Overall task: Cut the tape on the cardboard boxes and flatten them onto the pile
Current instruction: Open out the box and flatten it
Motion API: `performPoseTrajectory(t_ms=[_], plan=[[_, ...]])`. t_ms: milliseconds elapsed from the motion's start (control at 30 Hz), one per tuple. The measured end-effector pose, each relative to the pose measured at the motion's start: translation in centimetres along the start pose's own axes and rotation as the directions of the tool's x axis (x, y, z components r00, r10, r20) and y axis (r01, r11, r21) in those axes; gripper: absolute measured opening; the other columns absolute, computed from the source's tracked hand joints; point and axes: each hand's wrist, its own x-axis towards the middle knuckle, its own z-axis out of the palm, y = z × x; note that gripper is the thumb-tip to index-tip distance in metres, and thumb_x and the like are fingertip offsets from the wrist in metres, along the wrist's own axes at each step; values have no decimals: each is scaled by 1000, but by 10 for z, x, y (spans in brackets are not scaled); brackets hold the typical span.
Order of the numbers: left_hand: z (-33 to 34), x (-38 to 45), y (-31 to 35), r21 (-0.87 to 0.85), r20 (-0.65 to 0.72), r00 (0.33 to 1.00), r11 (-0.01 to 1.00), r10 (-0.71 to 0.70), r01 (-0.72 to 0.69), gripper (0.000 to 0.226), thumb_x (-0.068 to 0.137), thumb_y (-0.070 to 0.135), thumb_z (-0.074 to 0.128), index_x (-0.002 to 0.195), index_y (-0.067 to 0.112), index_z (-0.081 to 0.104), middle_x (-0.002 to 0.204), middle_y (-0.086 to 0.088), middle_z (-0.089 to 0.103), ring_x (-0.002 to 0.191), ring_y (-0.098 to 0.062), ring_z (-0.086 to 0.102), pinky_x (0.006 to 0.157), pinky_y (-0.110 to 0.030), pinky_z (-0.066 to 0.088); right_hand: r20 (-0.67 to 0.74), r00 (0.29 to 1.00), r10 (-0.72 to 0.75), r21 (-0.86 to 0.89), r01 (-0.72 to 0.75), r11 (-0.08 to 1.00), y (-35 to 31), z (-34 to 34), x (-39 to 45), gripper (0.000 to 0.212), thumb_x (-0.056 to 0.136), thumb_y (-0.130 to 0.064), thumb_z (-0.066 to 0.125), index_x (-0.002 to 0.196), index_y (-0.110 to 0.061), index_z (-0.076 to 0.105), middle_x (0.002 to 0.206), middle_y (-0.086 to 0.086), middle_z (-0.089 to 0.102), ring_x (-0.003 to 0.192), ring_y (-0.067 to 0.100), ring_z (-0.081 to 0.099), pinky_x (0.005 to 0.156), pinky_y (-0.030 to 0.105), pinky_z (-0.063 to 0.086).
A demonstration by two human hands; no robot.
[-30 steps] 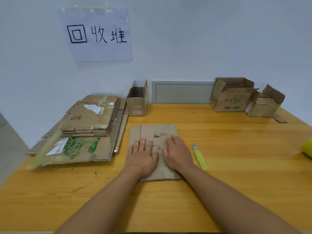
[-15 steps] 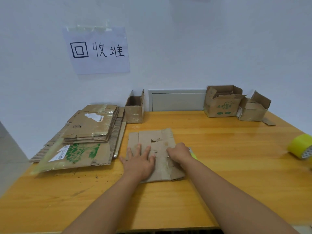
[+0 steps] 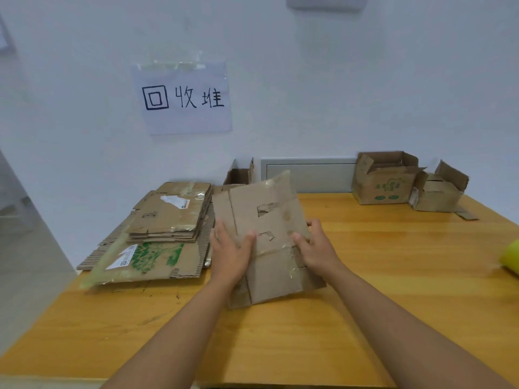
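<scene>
White wall and a yellow wooden desk [image 3: 393, 262] sit before us. Our left hand [image 3: 229, 255] and right hand [image 3: 318, 249] each hold a side of the flat brown cardboard box [image 3: 266, 220], lifted above the desk. We should keep it flat and lay it squarely on the pile of flat brown cardboard [image 3: 165, 220] just left of it.

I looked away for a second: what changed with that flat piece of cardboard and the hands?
The flattened box, which lay flat on the table under pressing palms, is now lifted and tilted up. The left hand and right hand grip its side edges. The pile on the left and the open boxes at the back stayed put.
</scene>
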Motion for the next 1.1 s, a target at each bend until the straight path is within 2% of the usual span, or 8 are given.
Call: performPoseTrajectory(t_ms=[167, 267, 333, 433, 533, 667, 833, 1100], plan=[[-20, 4, 14, -363, 11, 1000, 932, 29, -23, 97, 88, 42, 69, 155, 39, -2, 155, 6, 33, 134, -18, 43, 111, -48, 39, -64, 994, -86, 178, 96, 979, -17, -16, 2, 23, 99, -22, 60, 114, -27, 44, 101, -2, 69, 77, 1, 69, 58, 13, 49], [-27, 5, 19, -359, 38, 995, 930, 91, -71, 94, 90, 38, 69, 153, 47, 0, 144, 15, 37, 114, -3, 51, 91, -23, 49, -142, 989, -40, 299, 82, 951, -26, -16, 10, 23, 98, -21, 63, 112, -25, 47, 101, 0, 71, 77, 4, 71, 62, 20, 54], [-34, 10, 21, -326, 6, 991, 937, 134, -125, 88, 92, 34, 67, 151, 51, 4, 146, 17, 34, 122, -4, 44, 97, -26, 42, -158, 987, -24, 311, 73, 948, -35, -11, 18, 25, 97, -21, 65, 115, -21, 48, 101, 1, 72, 77, 5, 71, 71, 30, 57], [-52, 19, 23, -227, -80, 985, 960, 151, -165, 74, 95, 35, 63, 146, 56, 14, 151, 13, 36, 129, -10, 41, 106, -39, 41, -159, 986, -54, 273, 96, 957, -48, 8, 30, 26, 96, -28, 65, 116, -26, 49, 102, -4, 71, 75, -1, 68, 69, 27, 53], [-75, 32, 17, -95, -157, 975, 980, 160, -176, 56, 96, 39, 59, 137, 58, 26, 129, 8, 57, 111, -17, 57, 88, -43, 52, -106, 991, -82, 209, 103, 972, -61, 36, 40, 41, 97, -31, 61, 135, -28, 45, 108, -9, 67, 91, 5, 66, 78, 30, 54], [-110, 59, -3, 121, -208, 965, 983, 160, -137, 36, 98, 41, 53, 130, 50, 40, 107, 4, 51, 88, -12, 53, 73, -31, 42, 4, 993, -118, 159, 116, 981, -74, 83, 52, 74, 94, -10, 49, 155, -38, 18, 69, -16, 62, 54, 4, 53, 57, 25, 45], [-154, 90, -30, 321, -254, 964, 947, 80, 6, 34, 98, 39, 49, 132, 36, 49, 121, -3, 38, 101, -23, 54, 84, -39, 49, 135, 973, -185, 1, 187, 982, -95, 148, 73, 53, 98, -8, 47, 150, -18, 37, 144, 1, 47, 130, 17, 46, 102, 24, 36], [-176, 154, -52, 717, -120, 992, 693, 27, 68, 38, 99, 29, 33, 135, 25, 42, 122, -13, 34, 114, -34, 36, 96, -45, 35, 298, 949, -105, -136, 151, 979, -102, 214, 135, 48, 101, -21, 51, 146, -21, 34, 131, 7, 47, 116, 24, 53, 100, 40, 47]])
